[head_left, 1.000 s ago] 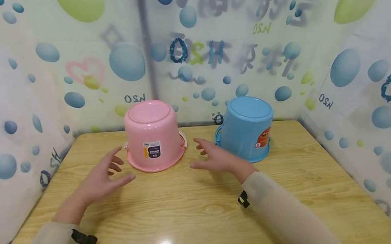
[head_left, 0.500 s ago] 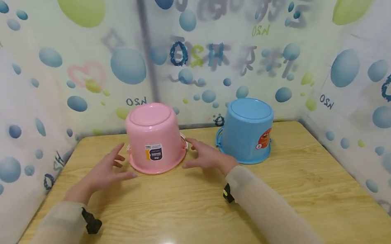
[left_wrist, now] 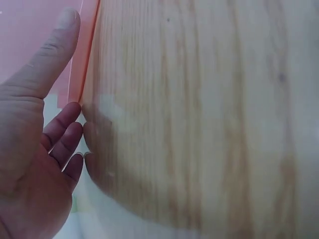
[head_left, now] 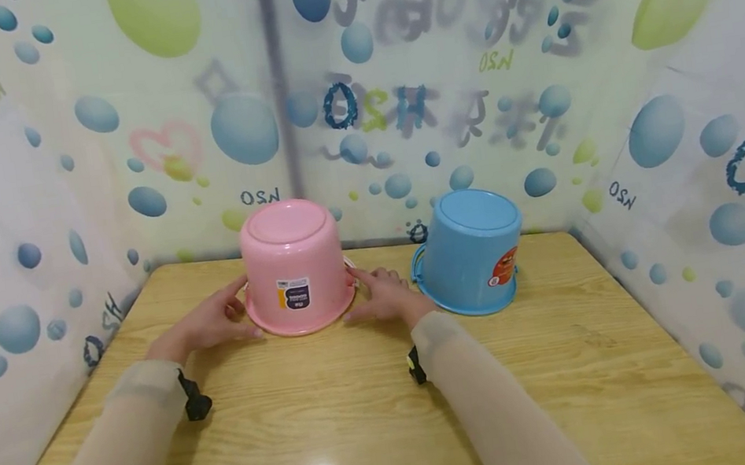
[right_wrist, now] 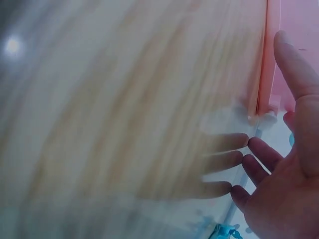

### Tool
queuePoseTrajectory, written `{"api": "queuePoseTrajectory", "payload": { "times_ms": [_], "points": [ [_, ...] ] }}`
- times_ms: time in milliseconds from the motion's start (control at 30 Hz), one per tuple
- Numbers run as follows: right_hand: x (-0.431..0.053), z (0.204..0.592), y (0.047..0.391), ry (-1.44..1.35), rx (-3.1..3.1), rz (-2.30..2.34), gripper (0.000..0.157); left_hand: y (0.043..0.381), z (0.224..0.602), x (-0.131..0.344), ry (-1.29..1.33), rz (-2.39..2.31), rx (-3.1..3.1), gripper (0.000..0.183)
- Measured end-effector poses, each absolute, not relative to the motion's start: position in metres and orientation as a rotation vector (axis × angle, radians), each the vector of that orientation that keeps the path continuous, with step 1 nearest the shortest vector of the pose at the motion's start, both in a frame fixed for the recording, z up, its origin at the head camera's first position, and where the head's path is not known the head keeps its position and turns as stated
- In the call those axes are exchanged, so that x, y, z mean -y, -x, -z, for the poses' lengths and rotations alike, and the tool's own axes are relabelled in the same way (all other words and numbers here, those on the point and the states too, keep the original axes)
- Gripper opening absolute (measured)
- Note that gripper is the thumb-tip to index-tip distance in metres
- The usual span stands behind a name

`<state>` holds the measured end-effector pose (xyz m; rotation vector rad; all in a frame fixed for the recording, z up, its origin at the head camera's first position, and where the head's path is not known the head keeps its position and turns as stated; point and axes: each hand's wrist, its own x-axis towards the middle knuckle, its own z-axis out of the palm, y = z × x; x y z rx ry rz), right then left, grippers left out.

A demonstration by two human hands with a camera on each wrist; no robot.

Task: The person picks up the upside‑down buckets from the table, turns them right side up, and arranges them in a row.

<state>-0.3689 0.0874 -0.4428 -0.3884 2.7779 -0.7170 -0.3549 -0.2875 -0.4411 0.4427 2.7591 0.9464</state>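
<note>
An upside-down pink bucket point(head_left: 292, 256) with a printed label stands towards the back of the wooden table. On its left side is my left hand point(head_left: 209, 320), fingertips right at the bucket's lower rim. My right hand point(head_left: 385, 297) is at the opposite side, close by the handle joint. In the left wrist view the thumb of the left hand point(left_wrist: 22, 129) overlaps the pink rim point(left_wrist: 82, 55), with the other fingers gently bent near the tabletop. The right wrist view has the thumb of the right hand point(right_wrist: 289, 184) over the rim, the other fingers reaching low beside it.
A blue bucket point(head_left: 472, 254), also upside down, stands to the right, just beyond the right hand, with a red sticker on its side. Patterned curtains point(head_left: 392, 63) enclose the wooden table point(head_left: 370, 415) at the back and both sides.
Both hands have moved inward, from apart to right at the sides of the pink bucket. Neither bucket has moved on the table.
</note>
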Motion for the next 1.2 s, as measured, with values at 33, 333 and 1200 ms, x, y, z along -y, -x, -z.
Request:
{"api": "queuePoseTrajectory", "payload": {
  "times_ms": [33,333,1200],
  "points": [
    [-0.087,0.443,0.369,0.380,-2.779,0.708,0.109,0.356,0.442,0.288,-0.448,-0.941,-2.762,0.127],
    [-0.082,0.442,0.368,0.380,-2.814,0.677,0.109,0.358,0.446,0.289,-0.430,-0.965,-2.763,0.115],
    [-0.076,0.444,0.370,0.383,-2.840,0.616,0.095,0.355,0.451,0.288,-0.302,-0.979,-2.772,0.105]
  ]
}}
